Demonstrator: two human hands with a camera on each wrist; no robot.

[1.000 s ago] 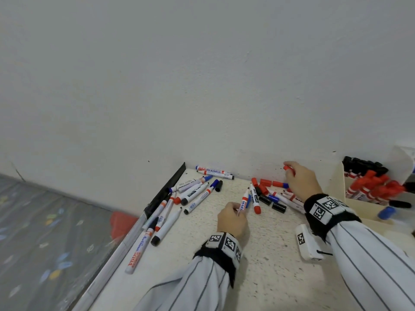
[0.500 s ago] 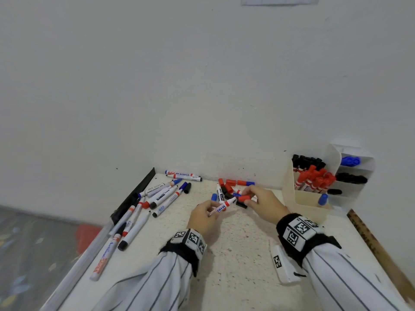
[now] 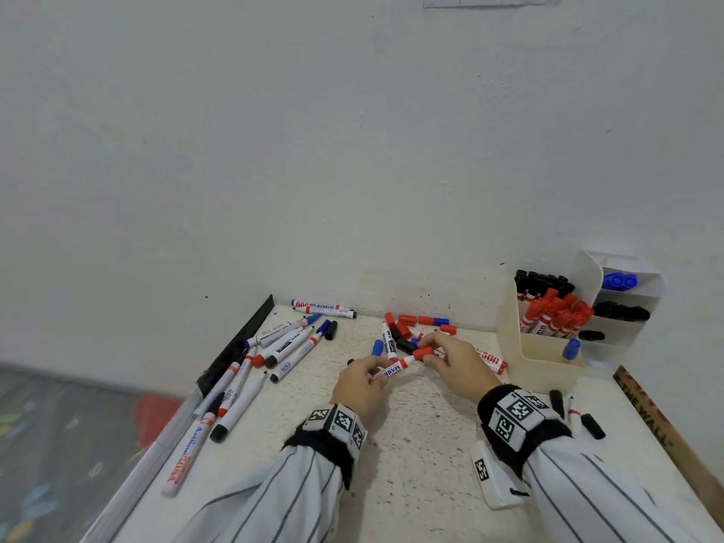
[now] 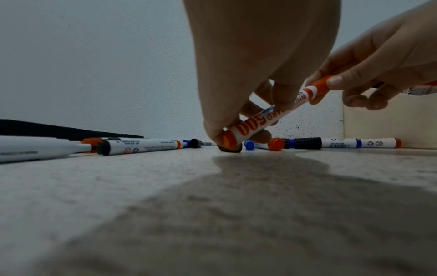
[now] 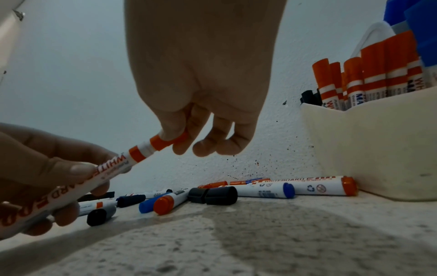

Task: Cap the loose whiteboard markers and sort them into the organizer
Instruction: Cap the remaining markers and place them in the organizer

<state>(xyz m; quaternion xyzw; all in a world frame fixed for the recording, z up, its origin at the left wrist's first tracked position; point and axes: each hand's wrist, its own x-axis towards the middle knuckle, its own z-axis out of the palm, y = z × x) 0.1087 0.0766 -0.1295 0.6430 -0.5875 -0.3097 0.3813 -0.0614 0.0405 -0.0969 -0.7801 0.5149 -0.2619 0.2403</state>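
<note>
My left hand [image 3: 368, 376] grips the white barrel of a red whiteboard marker [image 3: 395, 370], held slanted just above the table. My right hand [image 3: 435, 352] pinches the red cap [image 3: 423, 352], which sits on the marker's far end. The right wrist view shows the cap [image 5: 165, 142] between thumb and forefinger, against the barrel [image 5: 106, 173]. In the left wrist view the marker [image 4: 260, 121] rises from my left fingers [image 4: 236, 93] towards the right hand [image 4: 378, 65]. The cream organizer [image 3: 540, 358] stands at the back right with red, black and blue markers in its compartments.
Several loose markers [image 3: 274, 346] lie at the left, near the table edge and a black strip [image 3: 235, 346]. Loose caps and markers [image 3: 415, 327] are piled by the wall. One red marker [image 3: 491, 360] lies beside the organizer. A wooden ruler [image 3: 658, 433] runs along the right edge.
My right hand took a red cap from the pile by the wall and came to the marker in my left hand. Both hands moved nearer; the cap now sits on the marker.
</note>
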